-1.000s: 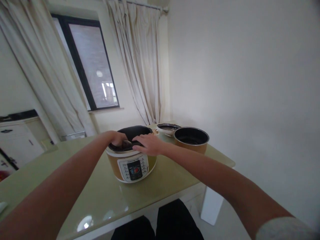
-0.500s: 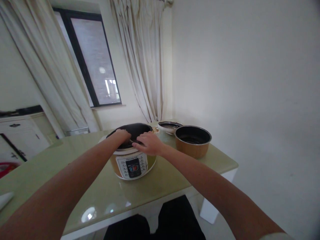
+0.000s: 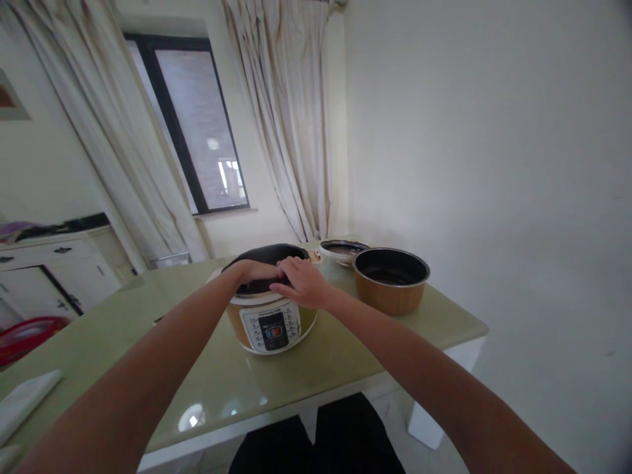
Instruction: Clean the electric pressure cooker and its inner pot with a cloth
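Observation:
An electric pressure cooker [image 3: 237, 324] with a white-framed control panel [image 3: 274, 330] stands on the table, its lid off and its dark inside showing. My left hand [image 3: 259, 270] reaches over the cooker's opening; its fingertips are hidden behind my right hand. Over the right front of the rim lies my right hand [image 3: 307, 283], thumb stretched out to the left and apart from the fingers, which meet the left hand's fingers. Whether anything small is between the hands does not show.
An orange inner pot [image 3: 390, 296] with a black inside sits right of the cooker, near the wall. Behind it rests the upturned lid [image 3: 344, 249]. A white slab-like object [image 3: 29, 398] lies at the table's left edge. A red basin [image 3: 32, 339] stands beyond the table.
My left hand has shifted to the right, and its fingers now go behind my right hand. The view has turned slightly left. The cooker and pot stay in place.

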`<state>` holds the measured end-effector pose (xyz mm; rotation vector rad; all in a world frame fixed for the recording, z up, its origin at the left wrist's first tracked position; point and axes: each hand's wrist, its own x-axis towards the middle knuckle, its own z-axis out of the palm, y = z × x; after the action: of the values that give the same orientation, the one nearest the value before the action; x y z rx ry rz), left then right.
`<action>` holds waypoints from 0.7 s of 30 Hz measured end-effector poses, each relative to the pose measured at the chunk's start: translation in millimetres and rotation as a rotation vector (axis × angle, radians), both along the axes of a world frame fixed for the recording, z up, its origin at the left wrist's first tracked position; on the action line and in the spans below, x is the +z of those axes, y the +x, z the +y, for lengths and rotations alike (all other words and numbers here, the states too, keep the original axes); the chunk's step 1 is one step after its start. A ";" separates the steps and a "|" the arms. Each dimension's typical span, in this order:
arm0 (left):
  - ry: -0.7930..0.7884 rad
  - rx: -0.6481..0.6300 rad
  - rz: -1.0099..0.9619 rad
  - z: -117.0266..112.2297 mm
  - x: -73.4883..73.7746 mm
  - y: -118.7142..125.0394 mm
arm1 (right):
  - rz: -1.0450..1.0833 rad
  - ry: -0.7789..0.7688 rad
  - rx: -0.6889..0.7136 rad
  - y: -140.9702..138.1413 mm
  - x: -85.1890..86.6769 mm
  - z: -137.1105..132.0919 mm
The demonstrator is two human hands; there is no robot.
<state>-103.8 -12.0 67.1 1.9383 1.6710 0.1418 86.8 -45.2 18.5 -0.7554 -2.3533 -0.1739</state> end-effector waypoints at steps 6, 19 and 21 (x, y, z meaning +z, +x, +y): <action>-0.093 -0.032 -0.308 -18.8 24.5 -12.5 | 0.185 0.034 0.089 1.1 -9.2 2.5; -0.075 -0.188 0.418 -10.1 70.0 -29.1 | 0.225 0.022 0.135 1.2 -11.5 5.5; -0.031 -0.262 0.563 -6.1 56.4 -30.6 | 0.220 0.016 0.123 1.0 -11.7 5.3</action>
<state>-134.4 -18.1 123.5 2.2870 1.7030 -0.5756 87.7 -39.9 6.9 -0.5878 -2.1780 -0.0528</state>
